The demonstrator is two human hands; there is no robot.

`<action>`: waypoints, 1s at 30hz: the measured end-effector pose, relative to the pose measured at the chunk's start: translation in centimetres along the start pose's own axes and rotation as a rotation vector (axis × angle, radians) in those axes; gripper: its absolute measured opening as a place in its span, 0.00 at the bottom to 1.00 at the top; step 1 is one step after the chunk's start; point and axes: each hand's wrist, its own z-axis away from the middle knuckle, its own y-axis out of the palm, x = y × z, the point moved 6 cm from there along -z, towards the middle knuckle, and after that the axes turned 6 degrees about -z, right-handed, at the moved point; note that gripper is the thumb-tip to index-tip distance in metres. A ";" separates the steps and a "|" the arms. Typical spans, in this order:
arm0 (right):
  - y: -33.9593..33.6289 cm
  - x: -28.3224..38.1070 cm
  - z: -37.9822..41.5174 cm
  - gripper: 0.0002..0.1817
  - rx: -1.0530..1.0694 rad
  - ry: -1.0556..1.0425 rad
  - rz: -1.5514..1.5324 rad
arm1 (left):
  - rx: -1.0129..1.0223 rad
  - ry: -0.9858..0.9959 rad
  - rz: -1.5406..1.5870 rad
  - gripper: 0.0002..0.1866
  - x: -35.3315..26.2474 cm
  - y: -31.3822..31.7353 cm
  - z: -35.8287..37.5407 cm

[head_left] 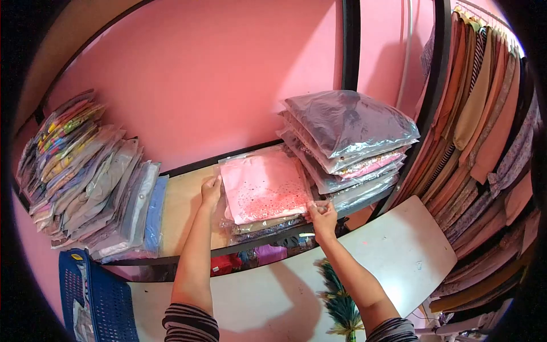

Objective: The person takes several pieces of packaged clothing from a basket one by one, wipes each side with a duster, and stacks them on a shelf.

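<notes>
A folded pink garment with a red speckled print, in a clear plastic bag (265, 185), lies on top of a short stack of bagged clothes on the wooden shelf (185, 188). My left hand (211, 191) is closed at the bag's left edge, fingers pinching the plastic. At the front right corner, my right hand (322, 218) pinches the bag between thumb and fingers. Beneath the pink garment, other bagged garments (268, 226) show along the front. To the right of it rises a taller stack of bagged clothes (350, 122), a dark one on top.
A high leaning pile of bagged clothes (85, 176) fills the shelf's left end. Below stands a white table (393, 245) with a green feathery bundle (337, 296). A blue basket (114, 308) is at lower left. Garments hang on a rack (484, 108) at right.
</notes>
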 end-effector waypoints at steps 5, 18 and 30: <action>-0.8 2.1 2.1 0.17 -0.165 -0.255 0.275 | 0.099 -0.206 -0.086 0.18 -3.0 -0.3 3.0; 13.5 -0.3 -4.2 0.30 0.526 -0.708 1.731 | 0.100 0.292 -1.297 0.28 -9.4 11.2 7.3; 12.4 -2.9 -5.2 0.30 0.604 -0.399 1.659 | 0.282 0.087 -1.280 0.29 -7.9 11.5 7.1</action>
